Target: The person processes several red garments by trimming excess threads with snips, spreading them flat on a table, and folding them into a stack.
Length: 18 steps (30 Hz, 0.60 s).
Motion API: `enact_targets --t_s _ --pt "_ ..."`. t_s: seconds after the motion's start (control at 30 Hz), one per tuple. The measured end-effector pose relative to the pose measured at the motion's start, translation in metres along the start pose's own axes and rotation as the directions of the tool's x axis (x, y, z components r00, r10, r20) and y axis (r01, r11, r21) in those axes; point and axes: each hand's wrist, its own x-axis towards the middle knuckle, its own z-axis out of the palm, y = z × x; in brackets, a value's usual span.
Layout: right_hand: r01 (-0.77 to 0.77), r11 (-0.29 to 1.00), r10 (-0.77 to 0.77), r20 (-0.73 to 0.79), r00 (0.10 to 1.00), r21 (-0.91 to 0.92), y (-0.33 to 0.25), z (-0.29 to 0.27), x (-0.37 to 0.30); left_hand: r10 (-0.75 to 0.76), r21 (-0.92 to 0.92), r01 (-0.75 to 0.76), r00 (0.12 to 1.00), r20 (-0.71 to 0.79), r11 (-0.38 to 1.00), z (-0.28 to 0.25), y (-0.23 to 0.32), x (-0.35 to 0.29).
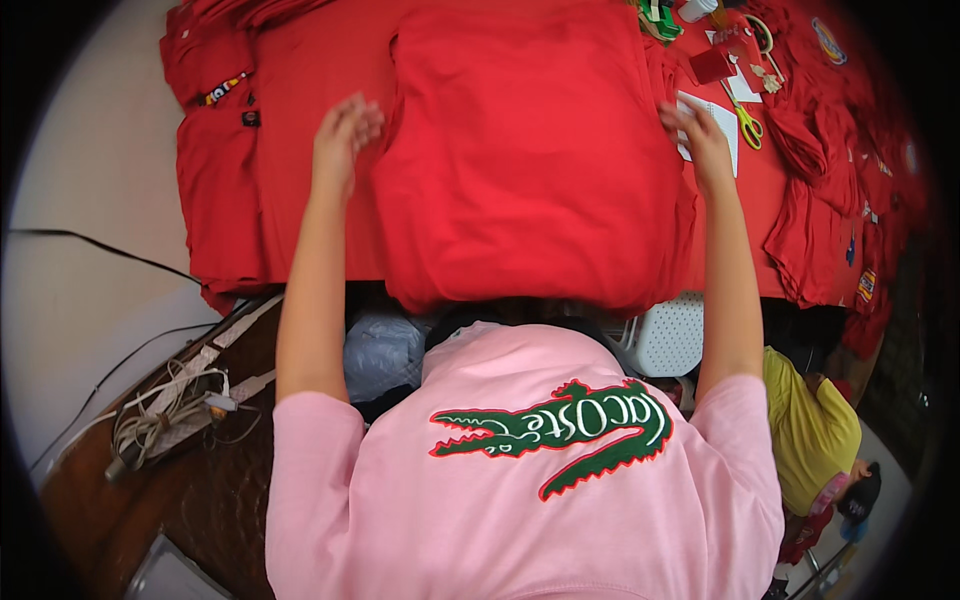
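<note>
A large red cloth garment [530,170] lies in a stack or thick fold at the middle of the red-covered table [320,60], its lower end hanging over the near edge. My left hand [347,138] hovers just off the garment's left side, fingers loosely bent and apart, holding nothing. By its right side is my right hand [703,143], slightly blurred, with fingers spread loosely and their tips close to the cloth's edge. Whether those tips touch the cloth is hard to see.
Yellow-handled scissors [750,130] and white paper [727,118] lie right of my right hand, below a green tape dispenser [658,20]. Red garments pile up at the left [215,200] and right [810,230]. Cables [165,425] are at lower left; a person in yellow [815,430] is at lower right.
</note>
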Motion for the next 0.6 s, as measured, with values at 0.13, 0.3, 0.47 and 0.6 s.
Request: enact_targets --t_s 0.13,0.3,0.47,0.6 --pt "0.039 0.966 -0.067 -0.103 0.992 -0.255 0.051 -0.016 -0.102 -0.021 0.107 0.028 0.998 -0.062 0.994 -0.035 -0.046 -0.128" --pt "-0.010 0.947 -0.051 -0.181 0.982 -0.320 0.078 -0.004 -0.165 -0.046 0.101 0.060 0.989 -0.141 0.993 -0.035 -0.088 -0.208" --pt "0.087 0.921 -0.154 -0.150 0.977 -0.381 0.071 -0.007 -0.166 0.207 0.416 -0.101 0.954 -0.216 0.903 -0.019 -0.112 -0.190" --pt "-0.033 0.985 -0.016 -0.281 0.960 -0.167 0.065 -0.022 -0.180 0.102 0.083 -0.080 0.944 -0.313 0.993 -0.033 -0.115 -0.185"
